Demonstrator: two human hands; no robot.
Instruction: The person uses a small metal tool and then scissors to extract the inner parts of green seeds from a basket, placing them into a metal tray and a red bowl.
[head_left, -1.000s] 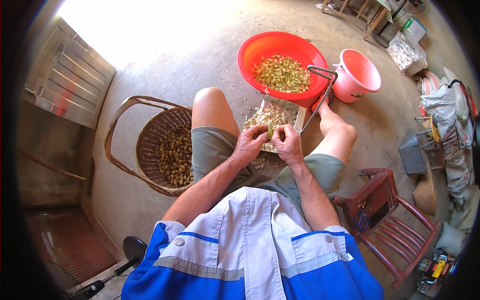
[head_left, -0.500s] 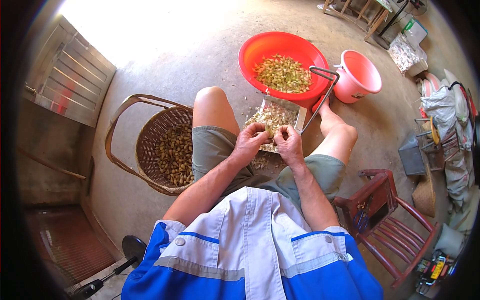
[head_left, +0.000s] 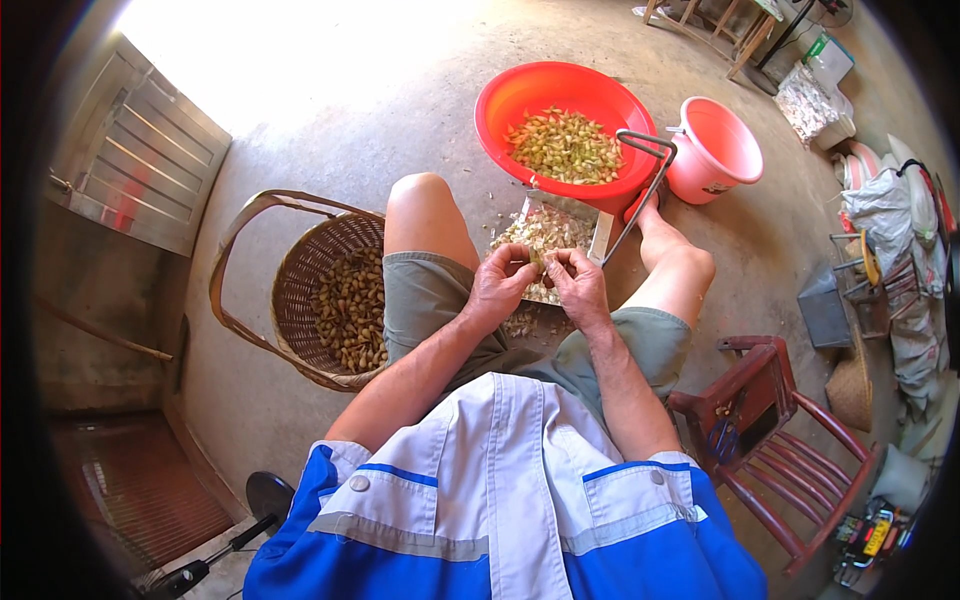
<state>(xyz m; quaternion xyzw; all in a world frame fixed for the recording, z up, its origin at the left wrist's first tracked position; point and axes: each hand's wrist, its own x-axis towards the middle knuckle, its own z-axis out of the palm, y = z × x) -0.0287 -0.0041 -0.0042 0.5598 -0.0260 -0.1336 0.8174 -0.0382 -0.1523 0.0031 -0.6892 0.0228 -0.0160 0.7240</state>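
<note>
My left hand and my right hand meet between my knees, fingertips pinched together. Between them is a small pale green bulb, mostly hidden by the fingers. Just beyond and below lies a metal dustpan with a bent rod handle, heaped with whitish peelings. To the left, a woven basket with a tall hoop handle holds many brownish bulbs. Past the dustpan stands a red basin with yellowish-green peeled bulbs in it.
A pink bucket stands beside the basin. At my right is a dark red wooden chair with tools on its seat. Sacks and a grey bin line the right wall. A door is at the far left.
My fingertips have shifted slightly around the small bulb, and less of it shows now. The right thumb and fingers sit a little differently. Basket, basin and dustpan stay put.
</note>
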